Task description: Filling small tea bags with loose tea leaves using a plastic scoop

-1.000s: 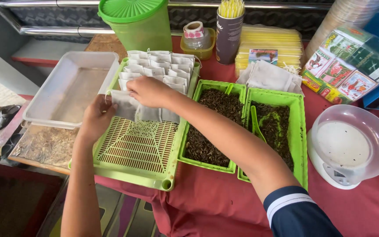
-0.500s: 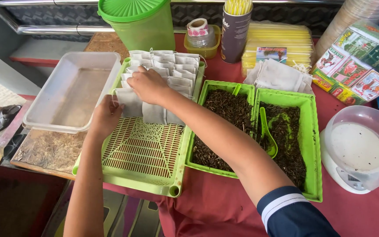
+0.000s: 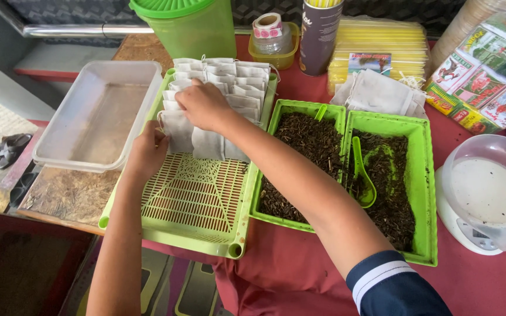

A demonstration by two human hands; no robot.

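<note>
Sachets, white, rows in far half of slotted green tray; near half bare. R hand flat on the rows, grasping nothing; L hand pinches a near-row sachet at tray's left edge. Right: two green trays w/ dark loose leaf, green scoop.

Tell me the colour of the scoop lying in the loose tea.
Bright green scoop, clearest in the head view.

white paper sachets | upright rows | green slotted tray
</note>
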